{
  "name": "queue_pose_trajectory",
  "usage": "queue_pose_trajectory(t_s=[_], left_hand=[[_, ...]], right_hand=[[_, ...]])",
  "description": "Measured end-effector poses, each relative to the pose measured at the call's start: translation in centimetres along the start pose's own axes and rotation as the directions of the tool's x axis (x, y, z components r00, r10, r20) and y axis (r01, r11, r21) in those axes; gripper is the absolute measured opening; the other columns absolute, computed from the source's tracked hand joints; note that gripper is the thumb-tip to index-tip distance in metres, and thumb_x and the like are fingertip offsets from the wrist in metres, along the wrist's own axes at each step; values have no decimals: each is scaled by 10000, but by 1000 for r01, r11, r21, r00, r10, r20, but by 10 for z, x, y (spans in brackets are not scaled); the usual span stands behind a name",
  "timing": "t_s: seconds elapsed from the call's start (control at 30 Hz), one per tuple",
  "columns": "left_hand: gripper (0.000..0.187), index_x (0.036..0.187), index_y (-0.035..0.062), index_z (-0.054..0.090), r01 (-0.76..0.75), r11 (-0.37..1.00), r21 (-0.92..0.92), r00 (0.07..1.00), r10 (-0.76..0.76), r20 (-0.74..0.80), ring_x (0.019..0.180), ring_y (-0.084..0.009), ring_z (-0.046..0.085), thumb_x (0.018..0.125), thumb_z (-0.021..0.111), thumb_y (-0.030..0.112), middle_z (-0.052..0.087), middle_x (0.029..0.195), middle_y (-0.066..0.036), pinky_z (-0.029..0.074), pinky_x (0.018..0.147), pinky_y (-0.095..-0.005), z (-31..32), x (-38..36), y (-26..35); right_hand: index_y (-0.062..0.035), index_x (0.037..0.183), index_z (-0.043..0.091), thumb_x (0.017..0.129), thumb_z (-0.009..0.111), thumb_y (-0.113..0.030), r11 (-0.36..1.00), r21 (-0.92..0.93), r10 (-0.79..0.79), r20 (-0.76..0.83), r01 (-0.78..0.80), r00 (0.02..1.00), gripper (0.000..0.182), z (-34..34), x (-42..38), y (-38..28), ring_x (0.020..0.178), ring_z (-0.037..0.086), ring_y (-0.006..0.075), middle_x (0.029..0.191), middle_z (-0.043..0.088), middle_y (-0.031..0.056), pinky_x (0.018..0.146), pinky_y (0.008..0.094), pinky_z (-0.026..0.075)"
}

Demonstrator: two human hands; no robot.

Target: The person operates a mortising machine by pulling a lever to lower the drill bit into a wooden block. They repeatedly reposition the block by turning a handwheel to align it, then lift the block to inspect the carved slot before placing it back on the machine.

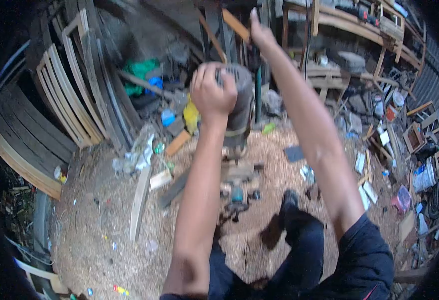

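Observation:
A dark cylindrical machine head with a vented top point(239, 102) stands upright in the middle. My left hand point(213, 92) rests against its upper left side, fingers curled over the top edge. My right hand point(262, 34) is raised at the top centre, thumb up, its fingers closed beside a wooden piece point(235, 26); what they grip is hidden. Beneath the machine head are a flat wooden piece point(237, 172) and a small teal metal part point(237, 194).
Curved wooden slats point(62, 100) lean at the left. Loose boards point(140, 202) lie on the sawdust-covered floor point(99, 215). A wooden rack point(349, 31) stands at the upper right, above scattered scraps and a pink container point(402, 199).

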State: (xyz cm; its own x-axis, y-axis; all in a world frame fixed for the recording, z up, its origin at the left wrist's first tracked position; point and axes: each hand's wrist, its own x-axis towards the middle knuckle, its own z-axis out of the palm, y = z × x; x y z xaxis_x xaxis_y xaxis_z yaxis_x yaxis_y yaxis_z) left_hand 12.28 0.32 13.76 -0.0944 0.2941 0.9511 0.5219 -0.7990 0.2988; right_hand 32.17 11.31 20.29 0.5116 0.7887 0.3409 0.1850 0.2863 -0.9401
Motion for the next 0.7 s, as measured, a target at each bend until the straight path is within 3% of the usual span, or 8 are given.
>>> queue_pose_trajectory(t_s=[0.03, 0.1, 0.2, 0.3, 0.37, 0.4, 0.43, 0.7], left_hand=[[176, 826, 51, 667, 9, 1000, 3, 1000, -9, -7, 842, -371, 614, 791, 552, 178, 653, 873, -145, 493, 767, -440, -1, 0, 2], [214, 848, 44, 684, 53, 998, 23, 998, -54, 43, 883, -383, 627, 830, 538, 199, 668, 896, -166, 491, 800, -439, -7, -2, 8], [214, 820, 58, 692, 4, 998, 68, 1000, -5, 16, 854, -379, 631, 834, 537, 205, 670, 866, -153, 497, 771, -444, -1, -2, -4], [207, 814, 89, 707, 30, 999, 43, 1000, -30, -3, 832, -360, 638, 831, 544, 216, 677, 856, -133, 503, 742, -435, 6, -12, -9], [213, 808, 85, 707, -13, 999, 44, 1000, 14, -19, 834, -366, 636, 830, 539, 214, 679, 861, -137, 502, 742, -441, 4, -18, -8], [219, 806, 82, 708, -18, 998, 56, 1000, 19, -25, 835, -371, 636, 827, 538, 218, 680, 858, -139, 502, 744, -446, 4, -19, -9], [224, 804, 80, 708, -23, 997, 67, 999, 25, -33, 835, -375, 635, 824, 537, 223, 680, 855, -141, 501, 746, -451, 4, -20, -10], [240, 779, 43, 699, -24, 996, 82, 999, 27, -38, 809, -355, 639, 801, 558, 235, 671, 825, -137, 492, 742, -463, 9, -25, -16]], right_hand=[[56, 831, 639, 927, 453, -703, 998, -9, -66, -15, 66, 998, 787, -1, 1, 2, 722, 604, 235, 781, 635, 150, 727, 351, 469], [19, 1191, 685, 876, 285, -821, 988, -42, 146, -12, -147, 989, 983, 5, 5, -6, 1210, 599, 376, 1171, 684, 234, 1007, 393, 455], [51, 1105, 700, 913, 308, -751, 960, -228, 83, -315, -161, 946, 913, 13, -29, -20, 1172, 611, 386, 1143, 662, 294, 964, 461, 454], [62, 950, 709, 934, 428, -562, 984, -169, -113, -297, 64, 948, 684, 4, -54, 1, 831, 674, 342, 857, 701, 232, 786, 476, 479], [46, 856, 694, 928, 458, -513, 996, 89, 31, -212, -12, 977, 612, -8, -96, -17, 690, 649, 277, 691, 660, 161, 657, 423, 468], [14, 778, 677, 928, 468, -500, 992, 96, -55, -297, 87, 953, 574, -7, -100, -13, 587, 588, 208, 634, 615, 99, 550, 371, 412], [-20, 759, 673, 934, 467, -494, 982, 176, -17, -242, 61, 970, 546, -9, -105, -14, 528, 551, 184, 623, 599, 75, 505, 359, 389], [-83, 827, 632, 987, 443, -420, 907, 407, -41, -169, 108, 985, 418, -14, -134, -9, 492, 464, 118, 594, 509, 2, 474, 287, 342]])
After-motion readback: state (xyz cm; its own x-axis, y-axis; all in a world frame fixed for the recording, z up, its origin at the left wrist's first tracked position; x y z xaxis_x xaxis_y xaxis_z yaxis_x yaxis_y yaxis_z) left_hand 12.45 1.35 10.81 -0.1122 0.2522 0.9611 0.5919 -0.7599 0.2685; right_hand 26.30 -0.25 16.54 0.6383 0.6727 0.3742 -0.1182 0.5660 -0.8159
